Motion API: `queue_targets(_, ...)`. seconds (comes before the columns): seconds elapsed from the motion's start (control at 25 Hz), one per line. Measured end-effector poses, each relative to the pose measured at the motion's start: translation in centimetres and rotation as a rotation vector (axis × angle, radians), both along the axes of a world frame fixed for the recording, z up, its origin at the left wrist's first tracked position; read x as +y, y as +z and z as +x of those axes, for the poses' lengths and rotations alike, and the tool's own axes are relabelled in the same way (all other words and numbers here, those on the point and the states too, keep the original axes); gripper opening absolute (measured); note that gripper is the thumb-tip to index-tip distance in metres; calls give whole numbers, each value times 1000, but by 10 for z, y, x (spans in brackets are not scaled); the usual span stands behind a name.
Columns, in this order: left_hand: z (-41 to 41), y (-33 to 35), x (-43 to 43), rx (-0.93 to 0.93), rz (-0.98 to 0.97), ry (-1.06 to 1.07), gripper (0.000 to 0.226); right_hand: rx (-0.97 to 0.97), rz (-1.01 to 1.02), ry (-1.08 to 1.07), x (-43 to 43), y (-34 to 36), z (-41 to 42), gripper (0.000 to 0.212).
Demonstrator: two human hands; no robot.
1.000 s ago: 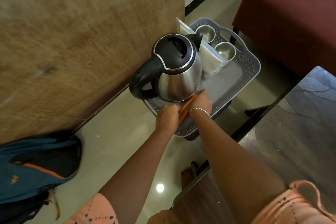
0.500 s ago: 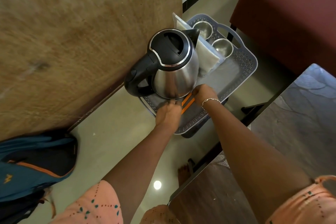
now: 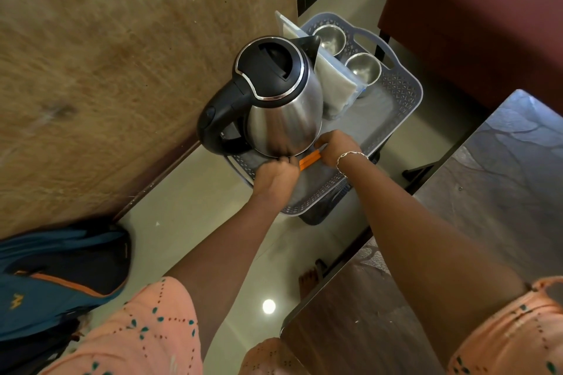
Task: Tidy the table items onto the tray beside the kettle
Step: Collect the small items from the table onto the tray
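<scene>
At the near edge of the tray, your left hand (image 3: 275,173) and right hand (image 3: 333,148) each close curled fingers on one end of a pair of slim orange sticks (image 3: 309,160), the left on the nearer end, the right on the farther. The left fingertips are hidden behind the knuckles, so how firm that pinch is can't be told. The orange sticks lie low over the tray floor, just beside the base of the steel kettle (image 3: 280,100).

They look light, narrow and probably stiff; whether they are sachets or pencils can't be made out. Being thin, they could roll or slip apart, so hold both together at the ends and lay them flat, parallel to the tray's near edge.

The kettle looks heavy and smooth; don't knock it. Beyond it a clear pouch (image 3: 335,85) leans on its far side, and two steel cups (image 3: 332,38) stand in the far corner of the grey lattice tray (image 3: 405,91). The bench (image 3: 502,176) is to your right, and a blue backpack (image 3: 61,277) sits on the floor to your left.
</scene>
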State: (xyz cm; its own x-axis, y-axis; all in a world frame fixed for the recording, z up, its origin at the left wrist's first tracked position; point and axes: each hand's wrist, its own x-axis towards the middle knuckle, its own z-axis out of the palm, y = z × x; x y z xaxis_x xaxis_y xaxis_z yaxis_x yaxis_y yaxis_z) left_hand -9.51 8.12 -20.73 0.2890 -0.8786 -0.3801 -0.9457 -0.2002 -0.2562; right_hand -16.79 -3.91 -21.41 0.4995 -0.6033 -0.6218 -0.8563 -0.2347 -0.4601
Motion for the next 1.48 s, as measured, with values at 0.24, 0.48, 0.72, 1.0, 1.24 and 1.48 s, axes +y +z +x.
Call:
queue_targets(0.24,1,-7,1,66,51,73,22,1,-83,86,5,5,-3,34)
queue_targets(0.48,-27,24,13,80,-116,234,14,-207,-549,136,26,36,-69,48)
queue_targets(0.72,-141,47,37,383,-442,139,51,-131,-730,141,65,52,-179,57)
queue_targets(1.0,-308,52,56,415,-294,-80,75,56,-712,-21,123,71,-359,68)
queue_targets(1.24,-450,56,62,398,-155,-355,76,219,-651,-199,166,78,-522,62)
queue_targets(1.48,-564,63,74,447,-79,-562,78,278,-599,-426,208,84,-643,63)
